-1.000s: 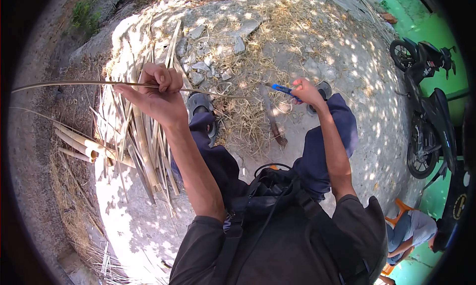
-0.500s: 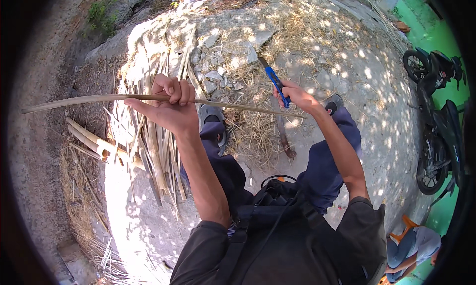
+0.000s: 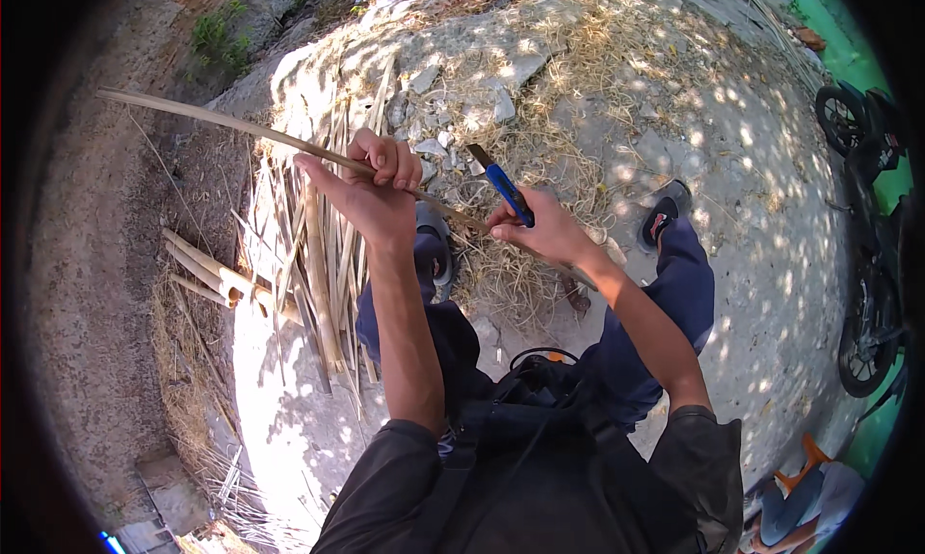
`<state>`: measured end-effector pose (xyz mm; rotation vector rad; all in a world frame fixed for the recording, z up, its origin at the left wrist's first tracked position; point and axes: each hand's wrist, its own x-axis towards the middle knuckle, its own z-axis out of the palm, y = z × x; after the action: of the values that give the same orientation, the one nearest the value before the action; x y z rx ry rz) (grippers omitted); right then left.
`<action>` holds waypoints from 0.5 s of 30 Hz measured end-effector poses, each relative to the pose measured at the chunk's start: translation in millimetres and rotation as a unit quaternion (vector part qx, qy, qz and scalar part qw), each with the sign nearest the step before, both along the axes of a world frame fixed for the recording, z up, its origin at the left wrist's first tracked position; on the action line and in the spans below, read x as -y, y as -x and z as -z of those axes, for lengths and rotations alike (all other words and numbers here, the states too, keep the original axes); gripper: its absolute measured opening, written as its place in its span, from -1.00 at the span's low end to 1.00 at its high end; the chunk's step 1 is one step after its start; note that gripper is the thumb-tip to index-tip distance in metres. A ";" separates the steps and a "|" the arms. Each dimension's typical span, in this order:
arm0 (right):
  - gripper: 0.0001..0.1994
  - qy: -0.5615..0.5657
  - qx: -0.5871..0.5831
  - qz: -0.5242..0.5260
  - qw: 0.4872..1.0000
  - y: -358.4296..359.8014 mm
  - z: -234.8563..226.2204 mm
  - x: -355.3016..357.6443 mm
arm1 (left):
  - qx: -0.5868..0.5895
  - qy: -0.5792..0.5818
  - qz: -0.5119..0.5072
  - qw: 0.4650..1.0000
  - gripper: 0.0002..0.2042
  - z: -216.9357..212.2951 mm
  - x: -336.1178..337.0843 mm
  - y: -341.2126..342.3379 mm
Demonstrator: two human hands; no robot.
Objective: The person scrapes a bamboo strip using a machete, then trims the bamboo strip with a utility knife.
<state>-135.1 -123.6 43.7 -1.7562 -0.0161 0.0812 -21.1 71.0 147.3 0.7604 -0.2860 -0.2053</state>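
A long, thin bamboo strip (image 3: 246,127) slants from the upper left down to the right, held in front of me. My left hand (image 3: 381,190) grips it near the middle, palm turned up, with fingers curled over it and the thumb along it. In my right hand (image 3: 547,228) is a blue utility knife (image 3: 507,193), its blade out and pointing up and left. The fingertips of that hand meet the lower part of the strip, whose right end passes by the wrist. The blade is apart from the strip.
Split bamboo strips (image 3: 318,255) lie piled on the ground at left, beside thicker bamboo poles (image 3: 207,270). Pale shavings (image 3: 501,284) litter the ground between my feet. Broken stones (image 3: 431,147) lie ahead. At right stand a motorcycle (image 3: 872,294) and a seated person (image 3: 805,506).
The strip has tilted, its left end rising and its right end dropping. My right hand has moved left and down with the knife, and its fingers now meet the strip.
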 end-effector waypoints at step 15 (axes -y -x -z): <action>-0.82 -0.086 0.172 0.242 0.951 -2.4 14.7 41.2 | 0.085 -0.438 0.068 0.892 -0.26 34.8 38.6 11.5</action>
<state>-132.7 -164.8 29.0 -1.5366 0.1487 -0.5686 -32.6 32.4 112.5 1.6648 -0.4191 -0.4123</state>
